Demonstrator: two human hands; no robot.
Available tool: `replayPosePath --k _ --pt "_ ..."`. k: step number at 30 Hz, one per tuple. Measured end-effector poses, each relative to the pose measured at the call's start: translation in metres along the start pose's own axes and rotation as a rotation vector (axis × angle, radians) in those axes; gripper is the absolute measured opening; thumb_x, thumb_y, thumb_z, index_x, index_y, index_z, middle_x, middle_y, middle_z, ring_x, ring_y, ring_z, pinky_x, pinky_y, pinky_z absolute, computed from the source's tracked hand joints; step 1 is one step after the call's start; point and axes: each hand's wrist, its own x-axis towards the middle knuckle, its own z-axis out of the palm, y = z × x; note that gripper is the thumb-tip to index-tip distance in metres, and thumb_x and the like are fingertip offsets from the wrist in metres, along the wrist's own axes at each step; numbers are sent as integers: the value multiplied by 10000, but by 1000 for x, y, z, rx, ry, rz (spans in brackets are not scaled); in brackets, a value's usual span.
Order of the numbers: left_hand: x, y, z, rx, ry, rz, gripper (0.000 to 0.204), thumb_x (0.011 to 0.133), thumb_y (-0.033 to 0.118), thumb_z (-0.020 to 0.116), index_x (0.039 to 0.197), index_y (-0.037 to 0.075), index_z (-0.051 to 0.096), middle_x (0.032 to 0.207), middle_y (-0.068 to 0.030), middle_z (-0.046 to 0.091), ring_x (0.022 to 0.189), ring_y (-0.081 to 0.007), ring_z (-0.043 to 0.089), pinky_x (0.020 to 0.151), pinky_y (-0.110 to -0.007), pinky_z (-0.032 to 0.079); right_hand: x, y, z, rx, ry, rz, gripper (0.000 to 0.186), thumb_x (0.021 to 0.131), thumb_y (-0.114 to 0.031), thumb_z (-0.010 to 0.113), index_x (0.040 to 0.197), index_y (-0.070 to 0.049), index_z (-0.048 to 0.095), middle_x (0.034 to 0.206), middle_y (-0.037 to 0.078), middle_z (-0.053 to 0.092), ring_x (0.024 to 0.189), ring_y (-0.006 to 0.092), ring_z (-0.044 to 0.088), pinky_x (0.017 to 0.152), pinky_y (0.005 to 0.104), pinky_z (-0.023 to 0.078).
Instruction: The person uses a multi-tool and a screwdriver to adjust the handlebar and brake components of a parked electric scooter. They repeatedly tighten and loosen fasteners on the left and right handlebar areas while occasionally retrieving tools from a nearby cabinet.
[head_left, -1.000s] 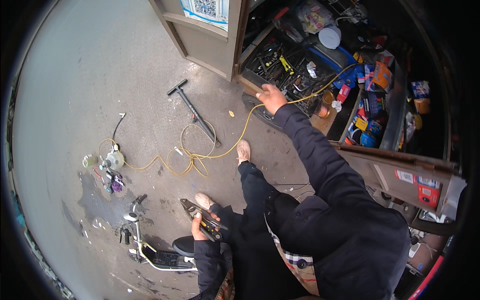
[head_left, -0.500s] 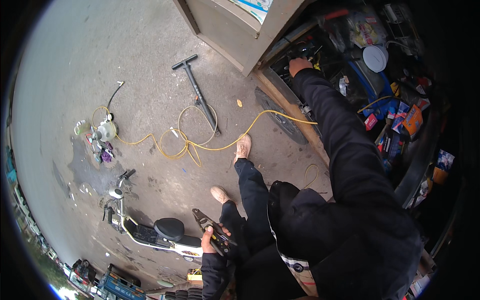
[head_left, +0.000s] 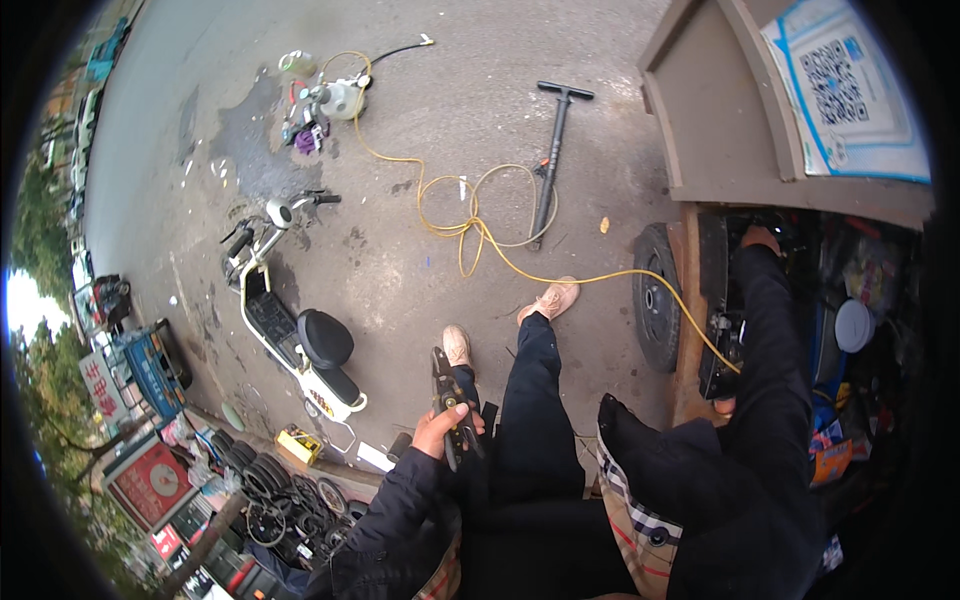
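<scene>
My left hand is closed around a dark metal part with two long arms, held in front of my legs; its exact kind is not clear. To the right, my right arm stretches into an open cart box crammed with parts and packets. Only the back of my right hand shows, down among dark items near the box's far end. Its fingers are hidden there. A round white lid and a blue item lie right of my right forearm.
A yellow air hose runs from the cart across the ground to a small compressor. A floor pump lies beyond my feet. A white scooter stands at left. The cart's wheel and raised panel flank the box.
The view has swung right, so the ground objects sit differently in it. My right hand is still in the box, and my left hand still grips the dark metal part.
</scene>
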Motion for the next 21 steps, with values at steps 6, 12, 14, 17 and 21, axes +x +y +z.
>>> replayPosePath --k 6,12,14,17,21 --pt "4 -5 8 -77 36 -81 454 972 372 708 1213 -8 652 1000 -138 762 906 -231 745 715 -316 556 13 20 11 -2 -83 29 354 1052 -219 493 1264 -64 730 1351 227 685 1249 409 666 1032 519 561" --pt "1 -8 10 -161 10 -26 380 974 310 726 1150 -13 631 974 -154 746 894 -248 730 849 -369 586 42 20 36 102 -63 27 357 1008 -224 571 1302 -85 716 1354 214 687 1273 409 650 1051 523 545" --pt "1 -10 9 -166 14 -26 377 974 309 729 1146 -12 631 977 -151 745 897 -246 729 845 -364 583 48 27 43 130 -13 49 358 997 -241 587 1293 -96 725 1345 204 695 1270 411 651 1050 523 543" --pt "3 -13 3 -171 21 -45 375 974 314 731 1141 -5 625 982 -147 743 904 -243 728 833 -358 580 40 44 45 178 52 77 359 969 -274 628 1267 -111 745 1321 190 711 1258 422 654 1044 533 537" --pt "4 -20 -5 -149 26 -76 376 971 325 734 1140 13 612 992 -144 742 911 -237 726 800 -345 571 -3 55 34 489 242 83 384 929 -340 689 1207 -82 748 1144 184 763 1045 389 719 884 500 554"
